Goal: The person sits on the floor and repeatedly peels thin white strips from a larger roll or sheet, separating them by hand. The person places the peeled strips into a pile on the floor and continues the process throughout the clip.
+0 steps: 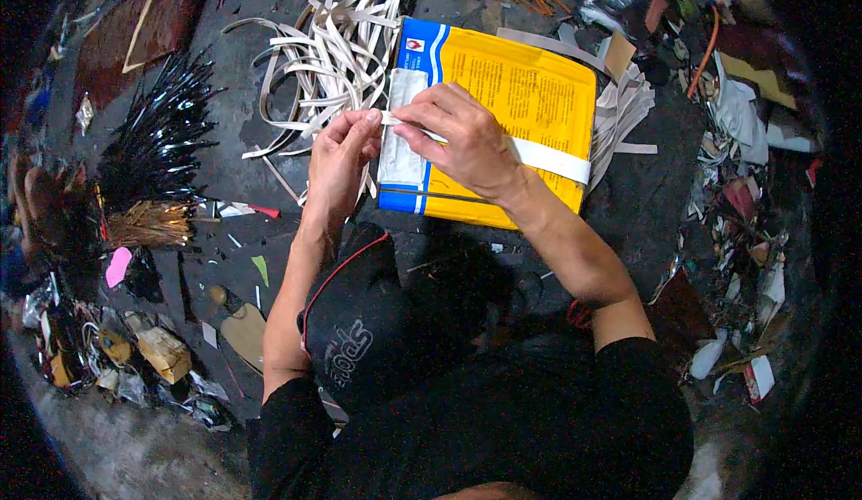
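Observation:
A flat yellow can (539, 87) with a blue and white band lies in front of me. A whitish patch (403, 157) covers part of its left end. Over that end, my left hand (343, 150) pinches a narrow pale strip (387, 118) between thumb and fingers. Close beside it, my right hand (462, 136) has its fingertips closed on the same strip. Past the right wrist, a wide white band (561, 162) lies across the yellow face. The strip's course under the right hand is hidden.
Loose pale strips (337, 56) lie tangled left of the can, and a bundle of flat strips (626, 105) lies at its right. Black shiny strands (162, 132) and a brown bristle bundle (148, 223) lie farther left. Scraps (745, 231) litter the right side.

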Demonstrator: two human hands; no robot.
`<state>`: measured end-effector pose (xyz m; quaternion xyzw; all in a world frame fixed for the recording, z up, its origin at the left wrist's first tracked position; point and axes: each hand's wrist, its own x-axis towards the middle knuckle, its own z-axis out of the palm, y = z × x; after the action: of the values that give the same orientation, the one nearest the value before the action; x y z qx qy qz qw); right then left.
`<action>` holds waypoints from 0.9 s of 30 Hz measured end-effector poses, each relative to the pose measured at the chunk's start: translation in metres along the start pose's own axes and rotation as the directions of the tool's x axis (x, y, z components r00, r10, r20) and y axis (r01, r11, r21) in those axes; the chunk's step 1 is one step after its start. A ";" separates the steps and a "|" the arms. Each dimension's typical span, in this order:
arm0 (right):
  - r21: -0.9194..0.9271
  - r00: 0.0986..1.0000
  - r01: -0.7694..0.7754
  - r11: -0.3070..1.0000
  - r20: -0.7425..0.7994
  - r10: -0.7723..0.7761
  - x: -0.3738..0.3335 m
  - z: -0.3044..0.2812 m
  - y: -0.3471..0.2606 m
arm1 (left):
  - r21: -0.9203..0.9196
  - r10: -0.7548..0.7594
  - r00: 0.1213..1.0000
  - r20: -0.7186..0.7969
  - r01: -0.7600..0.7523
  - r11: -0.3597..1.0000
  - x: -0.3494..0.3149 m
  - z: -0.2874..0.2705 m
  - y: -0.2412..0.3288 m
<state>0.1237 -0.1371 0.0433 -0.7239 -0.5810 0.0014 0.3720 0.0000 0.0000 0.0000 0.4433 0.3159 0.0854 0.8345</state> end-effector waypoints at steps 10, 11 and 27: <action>-0.001 1.000 0.025 1.000 0.017 -0.025 0.001 0.000 0.001 | -0.011 -0.005 0.999 -0.038 0.005 1.000 0.018 -0.024 -0.016; -0.003 0.999 0.025 1.000 0.021 -0.025 0.001 0.000 0.001 | -0.009 0.005 0.999 -0.049 -0.006 1.000 0.022 -0.028 -0.020; 0.033 1.000 0.007 0.999 0.002 -0.007 0.004 0.000 0.001 | -0.785 -0.116 0.990 0.077 0.132 0.605 0.037 -0.067 -0.046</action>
<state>0.1261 -0.1339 0.0448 -0.7157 -0.5837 0.0103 0.3834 -0.0179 0.0341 -0.0808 0.0096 0.2687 0.1534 0.9509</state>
